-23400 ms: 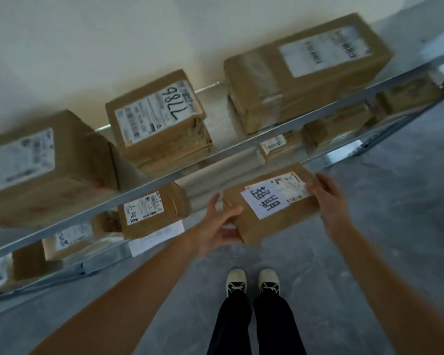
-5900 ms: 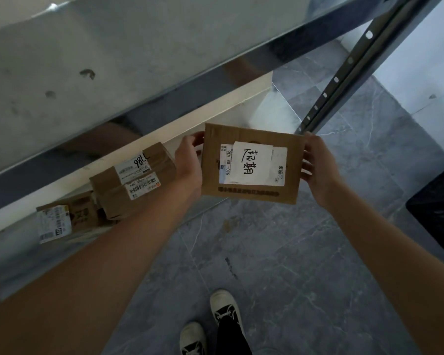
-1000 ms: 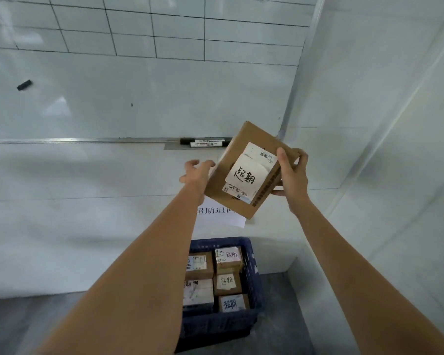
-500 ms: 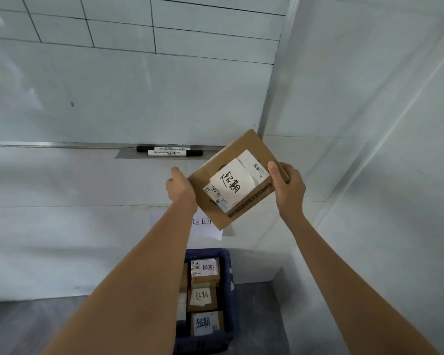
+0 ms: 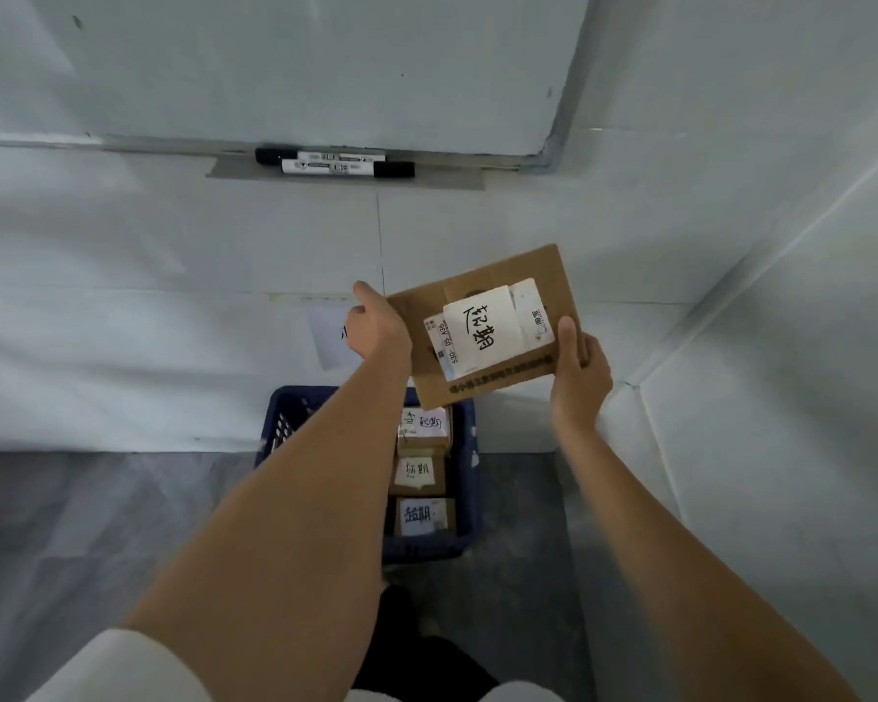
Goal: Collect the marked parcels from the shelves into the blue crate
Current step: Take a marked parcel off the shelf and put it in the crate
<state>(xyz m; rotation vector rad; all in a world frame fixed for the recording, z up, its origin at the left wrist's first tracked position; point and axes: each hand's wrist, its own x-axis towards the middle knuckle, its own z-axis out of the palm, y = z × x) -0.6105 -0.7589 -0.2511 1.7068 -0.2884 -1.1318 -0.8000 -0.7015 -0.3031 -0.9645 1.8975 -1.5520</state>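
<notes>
A flat brown cardboard parcel [image 5: 492, 296] with a white handwritten label is held in the air between both hands, above the far end of the blue crate [image 5: 470, 448]. My left hand [image 5: 378, 329] grips its left edge and my right hand [image 5: 576, 369] grips its lower right corner. The crate stands on the floor against the wall and holds several labelled parcels [image 5: 419, 471] in a row along its right side. My left forearm hides the crate's left half.
A whiteboard [image 5: 325, 68] hangs on the wall above, with two markers [image 5: 335, 163] on its tray. A paper note [image 5: 333, 342] is stuck to the wall above the crate. A second wall closes the corner on the right. Grey floor lies left of the crate.
The view has tilted down toward the crate. The parcel has come lower and flatter, now over the crate's far end, still gripped by both hands.
</notes>
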